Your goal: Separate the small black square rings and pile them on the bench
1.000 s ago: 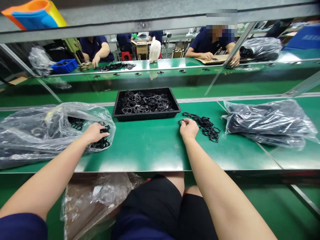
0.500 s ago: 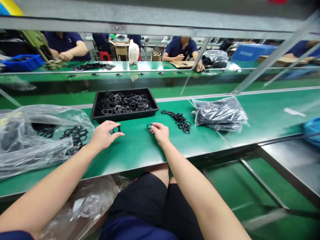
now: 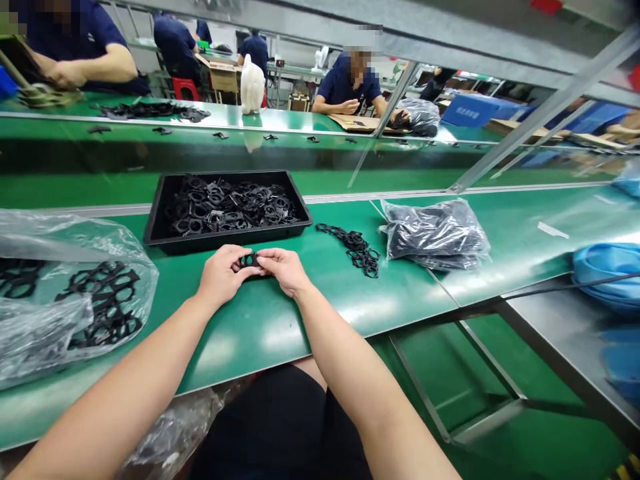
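Fingertips of my left hand (image 3: 223, 272) and my right hand (image 3: 284, 268) meet over the green bench, pinching a small black ringed plastic part (image 3: 249, 261) between them. Whether the right fingers grip a second piece cannot be made out. Just behind the hands is a black tray (image 3: 235, 239) heaped with similar black plastic parts (image 3: 235, 205). To the right of my right hand, a loose row of these parts (image 3: 353, 247) lies on the bench. An open clear plastic bag (image 3: 145, 267) with more of them lies left of my left hand.
A filled, folded plastic bag (image 3: 435, 233) lies on the green bench (image 3: 400, 300) at right. Behind runs a conveyor (image 3: 200, 150) with spaced black parts. Co-workers sit across it. A slanting metal post (image 3: 515, 123) rises at right, beside a metal table (image 3: 550, 333) with blue bundles.
My hands, apart before with a black part in each, have come together; the right hand moved left to the left hand's part. The view has shifted slightly.
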Motion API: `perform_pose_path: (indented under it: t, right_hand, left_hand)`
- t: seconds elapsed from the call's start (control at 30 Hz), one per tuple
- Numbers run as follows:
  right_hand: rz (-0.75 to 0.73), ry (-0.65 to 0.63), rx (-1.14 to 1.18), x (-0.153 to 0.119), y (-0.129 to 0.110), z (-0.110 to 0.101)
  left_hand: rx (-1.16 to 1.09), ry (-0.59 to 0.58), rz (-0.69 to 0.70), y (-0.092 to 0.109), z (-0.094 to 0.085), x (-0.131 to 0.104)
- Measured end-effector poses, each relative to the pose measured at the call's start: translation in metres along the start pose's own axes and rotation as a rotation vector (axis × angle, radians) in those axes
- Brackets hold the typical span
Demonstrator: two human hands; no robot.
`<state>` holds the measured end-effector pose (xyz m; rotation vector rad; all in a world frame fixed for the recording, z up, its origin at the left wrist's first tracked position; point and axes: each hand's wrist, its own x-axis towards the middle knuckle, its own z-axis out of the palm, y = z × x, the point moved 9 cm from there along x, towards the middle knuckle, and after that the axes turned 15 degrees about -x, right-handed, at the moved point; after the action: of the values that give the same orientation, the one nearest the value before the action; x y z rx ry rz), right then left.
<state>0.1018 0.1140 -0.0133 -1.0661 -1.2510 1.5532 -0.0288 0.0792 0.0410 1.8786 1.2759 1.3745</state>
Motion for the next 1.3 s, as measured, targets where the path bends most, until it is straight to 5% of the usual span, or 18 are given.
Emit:
perform_pose_path:
  t: [0.3,0.5,0.7,0.97,1.3]
  right_hand:
    - [0.046,-0.069,0.01,0.0,0.008,-0.003]
    - [0.028,-0.028,0.004,-0.003,0.002,-0.004]
    - [-0.003,-0.136,0.031,-0.007,-0.002,0.004]
    - [-0.01,-0.151,0.004,-0.008,-0.001,0.007]
    - [0.027,-0.116,0.146,-0.01,-0.004,0.003]
  left_hand:
    - [-0.004,0.014,-0.092,-0.009,0.003,0.001]
    - [0.135,0.038,0.117,0.014,-0.003,-0.002]
    - [0.237,0.002,0.252,0.029,0.001,-0.005]
    - [0.226,-0.065,0.238,0.026,0.008,-0.006]
    - [0.074,-0.013,0.112,0.018,0.007,-0.003]
